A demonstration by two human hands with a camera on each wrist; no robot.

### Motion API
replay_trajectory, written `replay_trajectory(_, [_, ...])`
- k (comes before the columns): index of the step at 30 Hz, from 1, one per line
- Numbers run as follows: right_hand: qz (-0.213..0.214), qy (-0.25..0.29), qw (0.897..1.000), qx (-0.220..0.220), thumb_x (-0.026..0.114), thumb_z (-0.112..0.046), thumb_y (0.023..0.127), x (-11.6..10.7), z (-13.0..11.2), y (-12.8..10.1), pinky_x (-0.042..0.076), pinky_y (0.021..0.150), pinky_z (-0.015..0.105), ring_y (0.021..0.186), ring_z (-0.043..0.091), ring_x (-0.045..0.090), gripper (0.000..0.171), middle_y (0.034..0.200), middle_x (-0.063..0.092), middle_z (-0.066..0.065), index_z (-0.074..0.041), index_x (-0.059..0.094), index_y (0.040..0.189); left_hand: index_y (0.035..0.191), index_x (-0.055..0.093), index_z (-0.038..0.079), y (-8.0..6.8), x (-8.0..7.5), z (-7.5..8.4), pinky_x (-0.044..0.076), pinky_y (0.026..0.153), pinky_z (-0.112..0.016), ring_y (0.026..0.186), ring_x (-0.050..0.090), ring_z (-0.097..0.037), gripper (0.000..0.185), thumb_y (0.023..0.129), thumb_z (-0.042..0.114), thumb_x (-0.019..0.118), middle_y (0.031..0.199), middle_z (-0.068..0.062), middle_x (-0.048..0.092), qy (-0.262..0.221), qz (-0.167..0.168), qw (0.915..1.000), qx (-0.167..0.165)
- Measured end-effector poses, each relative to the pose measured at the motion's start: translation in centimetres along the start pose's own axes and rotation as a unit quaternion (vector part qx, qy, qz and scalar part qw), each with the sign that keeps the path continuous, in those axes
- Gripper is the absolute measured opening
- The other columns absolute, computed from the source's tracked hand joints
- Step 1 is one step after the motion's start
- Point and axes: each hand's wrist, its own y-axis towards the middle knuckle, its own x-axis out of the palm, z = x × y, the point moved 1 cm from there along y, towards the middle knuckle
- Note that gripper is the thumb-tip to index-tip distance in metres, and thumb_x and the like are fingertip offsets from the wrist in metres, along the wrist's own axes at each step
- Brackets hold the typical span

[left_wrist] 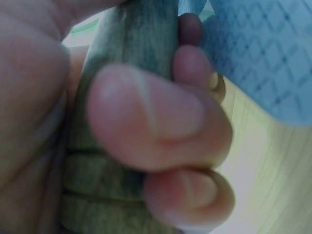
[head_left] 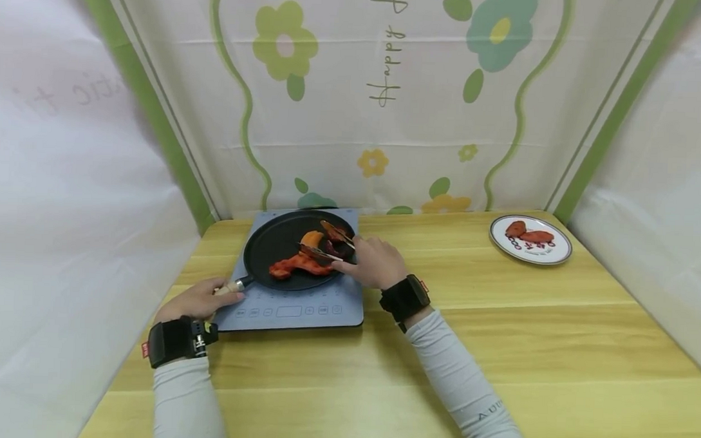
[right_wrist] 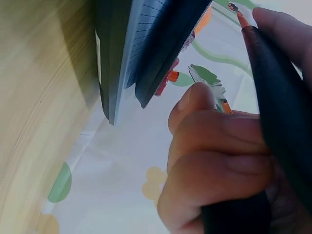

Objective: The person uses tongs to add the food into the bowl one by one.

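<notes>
My left hand (head_left: 194,298) grips the wooden handle (head_left: 229,287) of a flat black frying pan (head_left: 264,245). In the left wrist view its fingers (left_wrist: 156,124) curl round that handle. My right hand (head_left: 379,264) holds a pair of tongs (head_left: 325,253) with dark grips, seen close up in the right wrist view. The two arms of the tongs stand apart over the pan's right half. Between and beside them lie a dark red piece of food (head_left: 336,247) and an orange piece (head_left: 312,238). A reddish-orange, meat-like piece (head_left: 293,265) lies nearer the front of the pan.
Under the pan is a light blue-grey induction cooktop (head_left: 292,312) with a front control panel. A white plate (head_left: 549,255) bearing reddish meat-like pieces (head_left: 536,236) stands at the table's back right. Patterned fabric walls (head_left: 331,115) enclose the wooden table (head_left: 438,351) at the back and sides.
</notes>
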Motion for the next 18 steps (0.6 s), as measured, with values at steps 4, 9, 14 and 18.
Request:
replay_trajectory(4, [-0.007, 0.003, 1.0, 0.007, 0.063, -0.068, 0.097, -0.3, 0.2, -0.4, 0.059, 0.074, 0.04, 0.078, 0.026, 0.071, 0.086, 0.1, 0.074, 0.018, -0.002, 0.054, 0.151, 0.116, 0.059, 0.003, -0.1, 0.0, -0.1, 0.044, 0.061, -0.031, 0.064, 0.048, -0.017, 0.035, 0.104, 0.035, 0.066, 0.072, 0.0, 0.047, 0.002, 0.001, 1.0, 0.002])
replay_trajectory(9, [-0.006, 0.017, 1.0, 0.023, 0.063, -0.067, 0.097, -0.6, 1.1, -0.7, 0.06, 0.083, 0.045, 0.095, 0.031, 0.074, 0.083, 0.118, 0.074, 0.02, -0.002, 0.056, 0.148, 0.116, 0.059, 0.003, 0.0, -0.2, -0.4, 0.043, 0.062, -0.031, 0.067, 0.049, -0.018, 0.035, 0.104, 0.036, 0.066, 0.076, -0.001, 0.048, 0.006, 0.003, 1.0, 0.004])
replay_trajectory(14, [-0.009, 0.028, 0.999, 0.034, 0.063, -0.067, 0.097, -1.0, 2.2, -1.0, 0.06, 0.083, 0.047, 0.098, 0.033, 0.074, 0.079, 0.12, 0.073, 0.019, -0.003, 0.059, 0.143, 0.116, 0.06, 0.003, 0.1, -0.1, -0.4, 0.043, 0.062, -0.031, 0.066, 0.049, -0.018, 0.035, 0.104, 0.036, 0.066, 0.077, -0.001, 0.049, 0.007, -0.001, 1.0, -0.001])
replay_trajectory(18, [-0.007, 0.03, 0.998, 0.048, 0.065, -0.066, 0.097, -1.5, 3.1, -1.2, 0.06, 0.082, 0.049, 0.096, 0.034, 0.074, 0.078, 0.118, 0.074, 0.019, -0.003, 0.06, 0.142, 0.119, 0.06, 0.002, 0.2, -0.1, -0.2, 0.044, 0.063, -0.031, 0.071, 0.05, -0.019, 0.037, 0.104, 0.035, 0.066, 0.082, -0.003, 0.053, 0.008, -0.001, 1.0, 0.003])
